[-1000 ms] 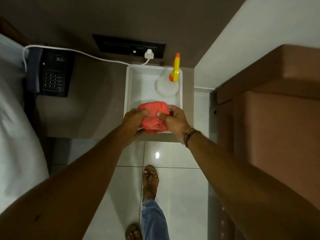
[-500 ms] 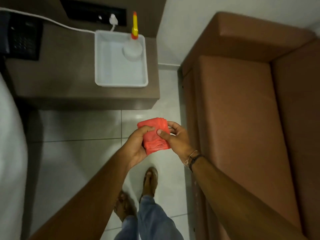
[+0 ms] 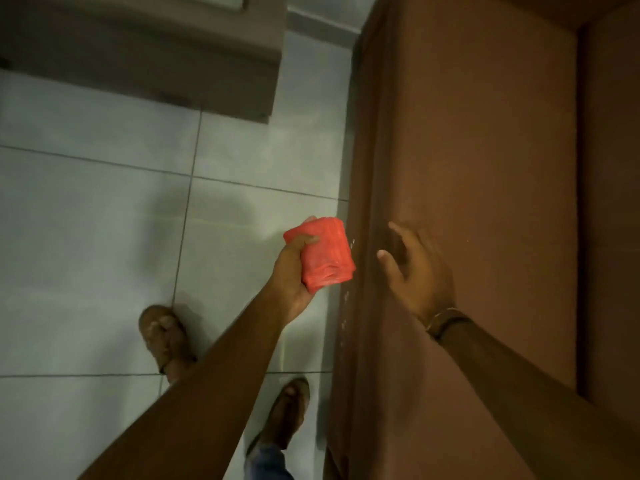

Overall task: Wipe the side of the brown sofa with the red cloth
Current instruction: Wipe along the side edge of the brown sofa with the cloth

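Cloth (image 3: 327, 256), red, folded into a thick wad, sits in our left hand (image 3: 294, 271), thumb on top and fingers wrapped under it, held over the floor (image 3: 104, 220) just beside the sofa (image 3: 467, 150). We judge it soft and light, easy to squash; the fold could slip open, so grip across the whole wad with a flat palm behind it, not by a corner. Our right hand (image 3: 419, 271) is empty, fingers spread wide, over the sofa's top edge; whether it touches the upholstery we can't tell, view is dim and a bit blurred. Sofa side (image 3: 349, 306) drops straight down from that long edge to the floor, seen very steeply from above, so most of the face is hidden. Small pale specks show on it near the cloth, maybe droplets or dirt. Wiping not begun yet, by our read: cloth is close to the side face but apart from it. Room: open tiled floor to the left; our sandalled feet (image 3: 166, 337) stand close to the sofa base. Worktop (image 3: 173, 64) juts out further ahead, well apart from our hands, leaving a narrow gap to the sofa there. Strokes along the side look free near us, tighter toward that gap.
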